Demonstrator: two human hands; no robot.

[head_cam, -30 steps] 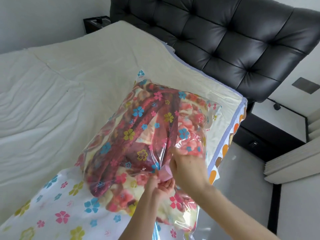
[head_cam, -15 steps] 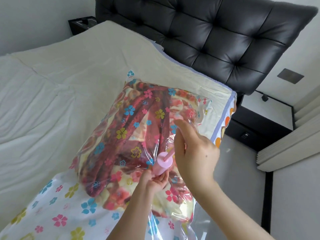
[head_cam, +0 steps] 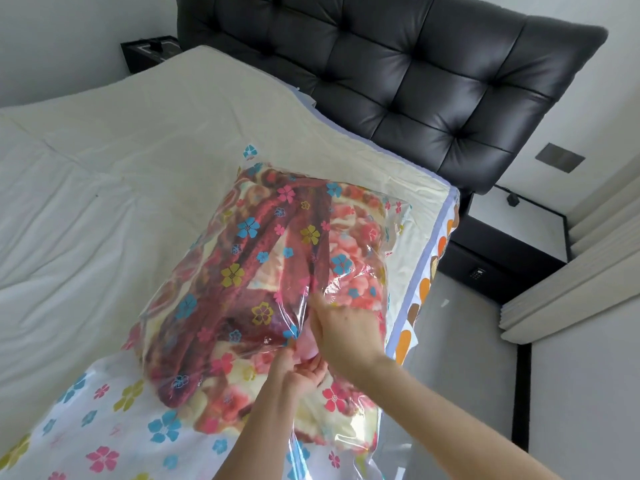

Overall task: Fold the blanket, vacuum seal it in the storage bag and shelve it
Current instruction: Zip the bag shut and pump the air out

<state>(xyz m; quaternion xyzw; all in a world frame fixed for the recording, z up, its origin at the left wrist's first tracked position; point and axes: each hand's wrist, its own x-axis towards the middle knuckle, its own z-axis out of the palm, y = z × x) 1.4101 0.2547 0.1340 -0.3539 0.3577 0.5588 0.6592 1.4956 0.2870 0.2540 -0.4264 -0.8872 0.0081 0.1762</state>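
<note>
I see both hands at the pink round plastic valve [head_cam: 307,344] on the clear flower-printed storage bag [head_cam: 249,282]: left hand [head_cam: 304,370] pinches its base, right hand [head_cam: 343,332] grasps its top.

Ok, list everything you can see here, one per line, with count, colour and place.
storage bag: one, clear with coloured flowers, lying on the bed, near edge.
blanket: one, dark red, pink and cream, folded inside the bag.
valve cap: one, pink, on the bag's top, partly hidden between the hands.
bed cover: one, cream-white, spread over the bed.
headboard: one, black, tufted, at the head of the bed.
nightstands: two, black; far one beyond the bed, near one white-topped, below the headboard's right end.
left hand: pinching at the valve cap from below.
right hand: over the valve cap; its grip is hidden.
</note>
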